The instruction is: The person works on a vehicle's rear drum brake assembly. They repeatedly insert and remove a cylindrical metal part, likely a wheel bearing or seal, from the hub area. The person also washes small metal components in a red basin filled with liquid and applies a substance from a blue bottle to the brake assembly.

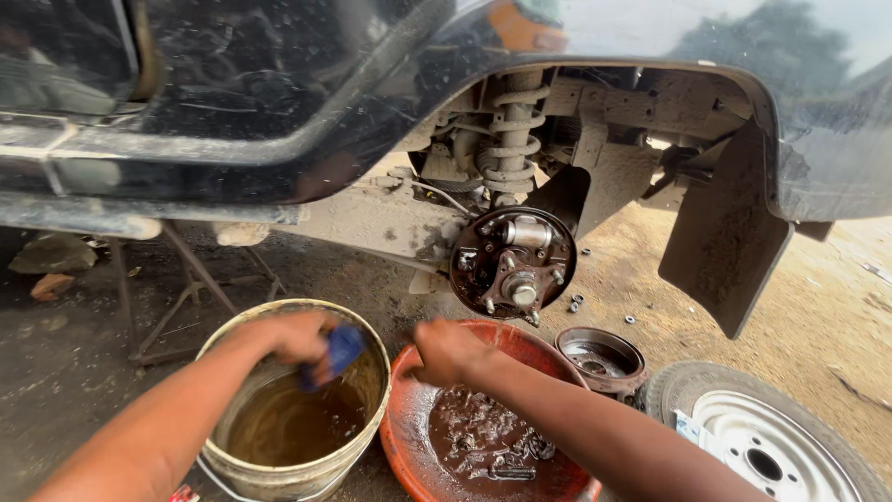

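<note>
Head view: your two bare forearms come in from the bottom edge, one over each container.
Left hand: your left hand (295, 336) is curled tight around a blue cloth (339, 351), held inside the mouth of the bucket, just under its far rim.
Bucket: a cream plastic bucket (372, 409) with a scuffed, stained wall and a round rim, holding murky brown liquid; its right side sits against the basin's rim.
Right hand: your right hand (448, 351) rests on the near-left rim of the basin, fingers bent down over the edge; you cannot tell whether it grips anything.
Basin: a shallow red plastic basin (401, 437), grimy, with dark oily liquid and a heap of small metal parts (492, 446) lying in it.
Room to the right: a rusty round brake drum (601, 359) lies open side up just beyond the basin, and a tyre on a white steel rim (771, 442) lies flat beside it, crowding that side.
Room to the left: bare dark ground, then thin metal stand legs (177, 288) under the sill.
Hub: a bare brake backplate (513, 263), dark and rusted, with studs showing, hangs beyond the basin under the wheel arch.
Above: a dusty coil spring (509, 130), a black mud flap (723, 232), glossy dark car body (260, 102).
</note>
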